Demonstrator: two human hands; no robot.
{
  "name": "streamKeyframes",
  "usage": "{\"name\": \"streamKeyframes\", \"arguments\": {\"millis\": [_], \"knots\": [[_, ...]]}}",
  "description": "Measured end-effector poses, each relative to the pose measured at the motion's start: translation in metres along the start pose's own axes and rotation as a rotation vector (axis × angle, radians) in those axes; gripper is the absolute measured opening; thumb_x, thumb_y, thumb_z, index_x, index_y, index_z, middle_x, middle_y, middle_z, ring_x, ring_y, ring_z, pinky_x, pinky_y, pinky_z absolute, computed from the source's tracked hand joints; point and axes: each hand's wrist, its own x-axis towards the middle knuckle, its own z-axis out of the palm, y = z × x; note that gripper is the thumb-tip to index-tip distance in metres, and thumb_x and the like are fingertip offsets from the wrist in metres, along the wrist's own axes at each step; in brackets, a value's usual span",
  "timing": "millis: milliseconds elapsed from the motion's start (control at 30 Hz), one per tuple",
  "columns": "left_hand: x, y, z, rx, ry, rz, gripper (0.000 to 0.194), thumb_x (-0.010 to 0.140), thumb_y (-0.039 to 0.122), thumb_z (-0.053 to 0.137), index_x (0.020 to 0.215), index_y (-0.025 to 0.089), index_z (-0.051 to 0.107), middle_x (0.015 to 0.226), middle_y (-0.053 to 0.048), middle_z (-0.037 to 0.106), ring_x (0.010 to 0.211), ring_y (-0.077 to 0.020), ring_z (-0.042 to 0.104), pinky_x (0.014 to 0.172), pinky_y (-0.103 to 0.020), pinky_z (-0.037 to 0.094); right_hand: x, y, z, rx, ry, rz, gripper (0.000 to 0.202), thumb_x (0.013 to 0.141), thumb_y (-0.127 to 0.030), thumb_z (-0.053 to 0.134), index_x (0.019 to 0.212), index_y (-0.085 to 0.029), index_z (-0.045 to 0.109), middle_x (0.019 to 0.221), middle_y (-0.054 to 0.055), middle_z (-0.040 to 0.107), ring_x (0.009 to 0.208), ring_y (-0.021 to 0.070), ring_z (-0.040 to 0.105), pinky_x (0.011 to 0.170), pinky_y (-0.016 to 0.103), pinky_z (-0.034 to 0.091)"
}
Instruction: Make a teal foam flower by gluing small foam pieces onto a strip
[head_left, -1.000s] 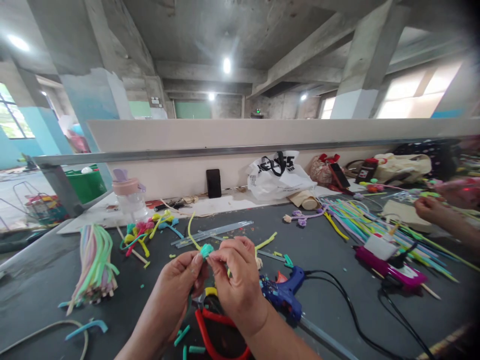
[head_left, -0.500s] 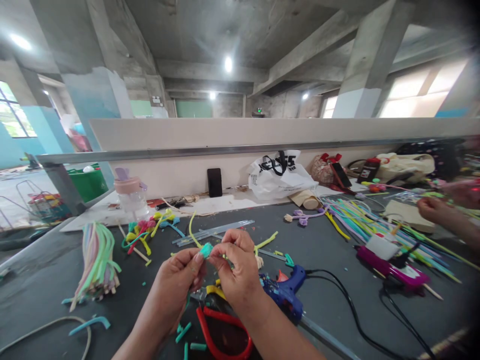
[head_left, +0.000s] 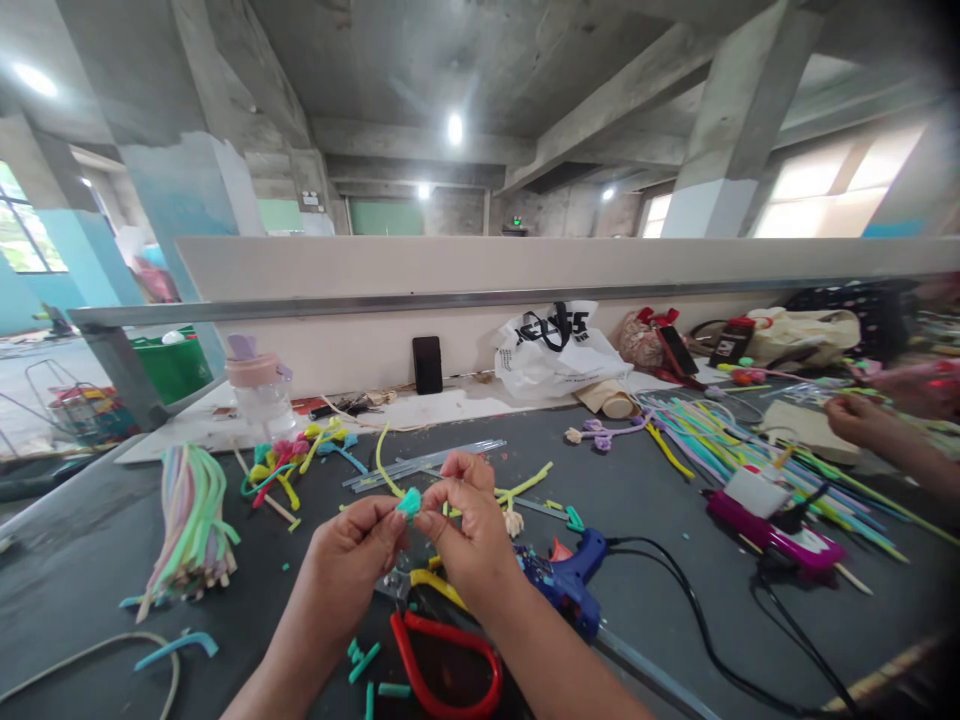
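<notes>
Between my two hands is a small teal piece [head_left: 409, 502] of fuzzy stem. My left hand [head_left: 358, 552] pinches it from the left with thumb and forefinger. Fingertips of my right hand [head_left: 471, 520] are closed at its right side. Below my hands lie pliers with red handles [head_left: 489, 690] and a yellow-handled tool [head_left: 439, 587]. Short teal cut pieces [head_left: 365, 663] are beside the red handles. A blue glue gun [head_left: 574, 580] rests just right of my right wrist. Behind my hands are clear glue sticks [head_left: 427, 465] and a yellow-green stem piece [head_left: 525, 487].
A bundle of pastel stems [head_left: 191, 520] lies at left, near a pink-lidded bottle [head_left: 259, 395]. Loose stems [head_left: 720, 440] and a magenta device [head_left: 776, 535] with black cables are at right. A phone [head_left: 427, 364] leans at the back. Another person's hand [head_left: 862, 420] works at far right.
The camera view has shifted slightly. My hands stay around the teal piece, with small finger movements; my right hand sits slightly lower. The other person's hand shows a little further left.
</notes>
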Motion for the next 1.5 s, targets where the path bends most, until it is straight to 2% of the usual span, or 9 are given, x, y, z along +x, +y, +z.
{"name": "streamKeyframes", "arguments": {"millis": [167, 267, 367, 500, 700, 933, 1100, 1367, 1500], "knots": [[-0.001, 0.006, 0.002, -0.027, 0.004, -0.024, 0.026, 0.071, 0.038, 0.066, 0.059, 0.015, 0.062, 0.046, 0.005, 0.047, 0.044, -0.0071, 0.035, 0.044, -0.019, 0.025, 0.001, 0.001, 0.001, 0.073, 0.002, 0.086, 0.009, 0.064, -0.015, 0.07, 0.061, -0.019, 0.063, 0.094, 0.003, 0.047, 0.095, 0.0202, 0.047, 0.086, 0.038, 0.034], [-0.001, 0.011, 0.003, -0.205, -0.016, -0.088, 0.026, 0.07, 0.037, 0.067, 0.06, 0.014, 0.061, 0.049, 0.004, 0.049, 0.044, -0.0057, 0.033, 0.043, -0.018, 0.025, 0.002, 0.0, -0.002, 0.137, 0.023, 0.039, 0.003, 0.071, -0.019, 0.067, 0.069, -0.021, 0.067, 0.1, 0.005, 0.049, 0.099, 0.0205, 0.048, 0.088, 0.037, 0.036], [-0.002, 0.015, 0.002, -0.383, -0.044, -0.158, 0.026, 0.071, 0.036, 0.067, 0.06, 0.013, 0.059, 0.052, 0.003, 0.052, 0.044, -0.004, 0.031, 0.042, -0.017, 0.025, 0.003, -0.003, -0.005, 0.168, 0.123, -0.031, 0.009, 0.078, -0.019, 0.06, 0.083, -0.022, 0.067, 0.104, 0.006, 0.049, 0.1, 0.0192, 0.049, 0.087, 0.036, 0.039], [-0.002, 0.018, 0.001, -0.464, -0.091, -0.216, 0.029, 0.073, 0.036, 0.067, 0.059, 0.012, 0.058, 0.052, 0.003, 0.051, 0.043, -0.0029, 0.029, 0.04, -0.015, 0.022, 0.001, -0.009, -0.007, 0.04, 0.13, -0.101, 0.008, 0.079, -0.016, 0.059, 0.079, -0.021, 0.065, 0.097, 0.005, 0.051, 0.095, 0.0177, 0.05, 0.082, 0.033, 0.042], [-0.003, 0.015, 0.002, -0.466, -0.12, -0.22, 0.03, 0.074, 0.036, 0.066, 0.058, 0.011, 0.058, 0.052, 0.003, 0.05, 0.042, -0.0028, 0.029, 0.039, -0.016, 0.022, 0.0, -0.016, -0.008, -0.089, 0.114, -0.235, 0.012, 0.078, -0.01, 0.06, 0.083, -0.02, 0.065, 0.093, 0.005, 0.053, 0.091, 0.0172, 0.051, 0.081, 0.033, 0.041], [-0.004, 0.014, 0.004, -0.463, -0.083, -0.221, 0.029, 0.069, 0.036, 0.07, 0.059, 0.012, 0.058, 0.05, 0.004, 0.048, 0.043, -0.0029, 0.029, 0.04, -0.016, 0.024, -0.002, -0.015, -0.007, -0.194, 0.137, -0.322, 0.015, 0.077, -0.01, 0.06, 0.084, -0.023, 0.065, 0.092, 0.003, 0.054, 0.089, 0.0178, 0.051, 0.081, 0.037, 0.038], [-0.003, 0.013, 0.005, -0.464, -0.082, -0.222, 0.028, 0.069, 0.036, 0.07, 0.059, 0.012, 0.059, 0.049, 0.004, 0.048, 0.042, -0.0029, 0.03, 0.04, -0.016, 0.025, -0.004, -0.013, -0.004, -0.144, 0.137, -0.256, 0.009, 0.076, -0.01, 0.06, 0.076, -0.02, 0.062, 0.09, 0.003, 0.052, 0.087, 0.0173, 0.051, 0.081, 0.036, 0.039], [-0.002, 0.012, 0.005, -0.426, -0.015, -0.179, 0.026, 0.065, 0.035, 0.073, 0.06, 0.012, 0.061, 0.049, 0.003, 0.053, 0.041, -0.0031, 0.033, 0.041, -0.016, 0.027, -0.007, -0.008, -0.001, -0.14, 0.106, -0.21, 0.009, 0.075, -0.009, 0.059, 0.073, -0.018, 0.06, 0.096, 0.004, 0.048, 0.094, 0.0192, 0.045, 0.084, 0.036, 0.036], [-0.003, 0.011, 0.004, -0.394, -0.029, -0.164, 0.026, 0.065, 0.035, 0.072, 0.06, 0.012, 0.062, 0.049, 0.003, 0.052, 0.041, -0.0032, 0.034, 0.041, -0.016, 0.027, -0.007, -0.009, -0.001, -0.066, 0.078, -0.201, 0.01, 0.074, -0.008, 0.059, 0.073, -0.018, 0.06, 0.093, 0.004, 0.047, 0.093, 0.018, 0.045, 0.082, 0.033, 0.038]]}}
